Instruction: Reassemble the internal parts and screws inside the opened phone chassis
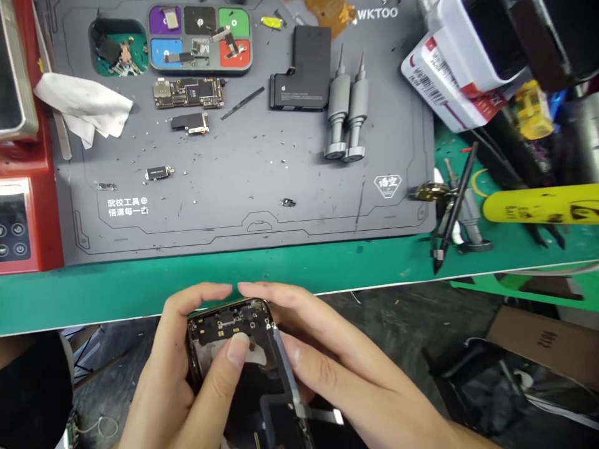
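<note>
Both hands hold an opened phone housing (243, 368) below the table's front edge, its stripped inside facing up. My left hand (187, 374) grips its left side, with the thumb pressed on the inside near a small part. My right hand (337, 368) wraps the right side, and its fingers curl over the top edge. A flat cable (322, 415) sticks out beside the right hand.
On the grey work mat (262, 206) lie a black battery (306, 68), two grey screwdrivers (346, 109), a circuit board (188, 92), small parts, loose screws, a coloured parts tray (201, 37) and a white cloth (84, 106). Tweezers (452, 212) and a yellow handle (538, 204) lie to the right. A red machine (23, 187) stands at the left.
</note>
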A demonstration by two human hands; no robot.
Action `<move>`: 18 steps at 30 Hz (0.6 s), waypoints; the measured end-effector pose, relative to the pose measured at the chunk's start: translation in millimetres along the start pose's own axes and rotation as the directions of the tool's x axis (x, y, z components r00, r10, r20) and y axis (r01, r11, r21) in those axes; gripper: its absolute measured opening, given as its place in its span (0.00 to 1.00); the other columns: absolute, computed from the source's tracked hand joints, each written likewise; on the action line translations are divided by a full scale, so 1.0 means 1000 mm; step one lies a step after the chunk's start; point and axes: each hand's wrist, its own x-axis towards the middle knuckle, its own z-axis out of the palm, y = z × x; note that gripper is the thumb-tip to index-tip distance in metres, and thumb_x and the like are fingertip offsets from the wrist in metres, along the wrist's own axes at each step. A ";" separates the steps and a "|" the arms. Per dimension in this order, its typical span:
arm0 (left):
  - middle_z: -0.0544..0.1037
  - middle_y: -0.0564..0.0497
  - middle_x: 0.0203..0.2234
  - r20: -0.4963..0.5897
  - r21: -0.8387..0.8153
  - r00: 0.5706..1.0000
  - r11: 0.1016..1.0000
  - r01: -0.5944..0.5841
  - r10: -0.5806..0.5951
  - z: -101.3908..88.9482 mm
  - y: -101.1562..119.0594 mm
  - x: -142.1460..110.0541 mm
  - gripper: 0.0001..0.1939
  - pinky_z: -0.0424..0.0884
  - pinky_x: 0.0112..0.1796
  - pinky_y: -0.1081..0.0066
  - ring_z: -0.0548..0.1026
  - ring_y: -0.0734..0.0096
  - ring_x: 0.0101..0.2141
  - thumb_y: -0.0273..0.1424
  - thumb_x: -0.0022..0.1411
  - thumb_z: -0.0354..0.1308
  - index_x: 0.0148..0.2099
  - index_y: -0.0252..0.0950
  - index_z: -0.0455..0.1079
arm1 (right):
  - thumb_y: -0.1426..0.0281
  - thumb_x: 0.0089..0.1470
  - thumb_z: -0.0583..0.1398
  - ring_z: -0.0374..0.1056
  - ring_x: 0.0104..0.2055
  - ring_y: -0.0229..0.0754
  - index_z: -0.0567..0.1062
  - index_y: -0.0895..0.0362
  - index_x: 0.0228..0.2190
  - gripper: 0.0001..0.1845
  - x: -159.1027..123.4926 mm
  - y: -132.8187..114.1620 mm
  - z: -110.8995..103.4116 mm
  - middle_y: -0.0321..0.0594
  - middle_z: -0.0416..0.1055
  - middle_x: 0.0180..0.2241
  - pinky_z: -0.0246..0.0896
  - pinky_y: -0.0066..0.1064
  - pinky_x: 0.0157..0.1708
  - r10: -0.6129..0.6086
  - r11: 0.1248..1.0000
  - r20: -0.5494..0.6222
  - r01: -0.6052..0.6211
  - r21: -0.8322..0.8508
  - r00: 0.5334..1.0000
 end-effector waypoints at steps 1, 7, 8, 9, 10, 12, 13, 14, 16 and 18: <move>0.91 0.55 0.45 0.034 0.032 0.999 0.999 -0.035 0.034 -0.004 -0.003 0.003 0.15 0.87 0.42 0.76 0.89 0.70 0.38 0.51 0.80 0.68 0.61 0.53 0.77 | 0.52 0.82 0.64 0.83 0.45 0.42 0.79 0.34 0.73 0.24 -0.002 0.000 -0.001 0.42 0.83 0.61 0.85 0.31 0.43 -0.033 0.998 0.011 0.033 -0.054 0.999; 0.90 0.53 0.42 0.105 0.080 0.993 0.995 -0.066 0.057 -0.019 -0.013 0.014 0.16 0.88 0.37 0.76 0.90 0.66 0.38 0.51 0.79 0.69 0.59 0.51 0.77 | 0.68 0.82 0.61 0.86 0.41 0.36 0.72 0.33 0.76 0.29 -0.008 -0.001 -0.004 0.35 0.85 0.50 0.86 0.23 0.40 -0.229 0.899 -0.022 0.203 -0.389 0.973; 0.90 0.53 0.40 0.129 0.054 0.991 0.998 -0.037 0.030 -0.020 -0.013 0.014 0.16 0.87 0.35 0.76 0.90 0.67 0.35 0.52 0.79 0.69 0.59 0.51 0.77 | 0.71 0.81 0.62 0.85 0.39 0.34 0.72 0.33 0.75 0.30 -0.008 -0.001 -0.004 0.33 0.84 0.47 0.85 0.21 0.40 -0.301 0.847 -0.054 0.241 -0.475 0.952; 0.89 0.54 0.39 0.156 0.030 0.988 0.999 -0.016 0.011 -0.020 -0.013 0.015 0.15 0.87 0.34 0.77 0.89 0.68 0.34 0.52 0.80 0.68 0.59 0.52 0.76 | 0.74 0.78 0.63 0.84 0.40 0.33 0.73 0.35 0.73 0.31 -0.008 -0.001 -0.005 0.31 0.83 0.45 0.85 0.20 0.43 -0.389 0.772 -0.075 0.280 -0.571 0.918; 0.89 0.55 0.39 0.178 0.016 0.984 1.000 -0.006 0.003 -0.020 -0.013 0.015 0.14 0.87 0.35 0.78 0.89 0.69 0.34 0.51 0.80 0.67 0.59 0.52 0.76 | 0.76 0.75 0.65 0.83 0.41 0.33 0.75 0.37 0.72 0.32 -0.008 -0.002 -0.006 0.31 0.81 0.45 0.85 0.20 0.45 -0.481 0.675 -0.071 0.318 -0.666 0.874; 0.90 0.56 0.41 0.192 0.024 0.981 0.999 -0.028 0.023 -0.020 -0.014 0.016 0.13 0.87 0.38 0.80 0.90 0.71 0.36 0.51 0.81 0.67 0.59 0.54 0.76 | 0.79 0.71 0.66 0.82 0.45 0.33 0.78 0.43 0.67 0.30 -0.009 -0.004 -0.009 0.33 0.79 0.46 0.84 0.20 0.50 -0.589 0.471 0.011 0.354 -0.808 0.808; 0.90 0.57 0.41 0.188 0.042 0.981 0.998 -0.048 0.040 -0.020 -0.015 0.017 0.12 0.87 0.39 0.80 0.90 0.72 0.37 0.50 0.81 0.67 0.59 0.55 0.76 | 0.80 0.70 0.66 0.82 0.46 0.34 0.80 0.46 0.64 0.27 -0.009 -0.007 -0.011 0.34 0.78 0.46 0.84 0.20 0.51 -0.605 0.383 0.071 0.368 -0.847 0.793; 0.89 0.57 0.41 0.186 0.060 0.981 0.996 -0.070 0.058 -0.020 -0.016 0.017 0.12 0.86 0.38 0.81 0.89 0.72 0.37 0.50 0.81 0.67 0.59 0.55 0.76 | 0.80 0.70 0.66 0.82 0.47 0.34 0.80 0.48 0.62 0.25 -0.009 -0.009 -0.013 0.35 0.78 0.47 0.84 0.20 0.51 -0.604 0.313 0.136 0.391 -0.865 0.785; 0.89 0.58 0.40 0.182 0.084 0.980 0.992 -0.098 0.081 -0.021 -0.018 0.017 0.11 0.86 0.38 0.82 0.88 0.74 0.36 0.49 0.81 0.67 0.59 0.56 0.76 | 0.80 0.71 0.65 0.83 0.50 0.36 0.80 0.50 0.61 0.22 -0.010 -0.015 -0.016 0.39 0.79 0.49 0.84 0.22 0.54 -0.581 0.207 0.250 0.438 -0.875 0.775; 0.88 0.59 0.40 0.200 0.082 0.975 0.989 -0.120 0.101 -0.023 -0.019 0.016 0.09 0.85 0.38 0.83 0.88 0.75 0.35 0.48 0.82 0.65 0.59 0.57 0.76 | 0.79 0.73 0.65 0.84 0.54 0.39 0.80 0.53 0.61 0.20 -0.009 -0.020 -0.018 0.42 0.81 0.51 0.85 0.26 0.57 -0.563 0.133 0.337 0.486 -0.864 0.754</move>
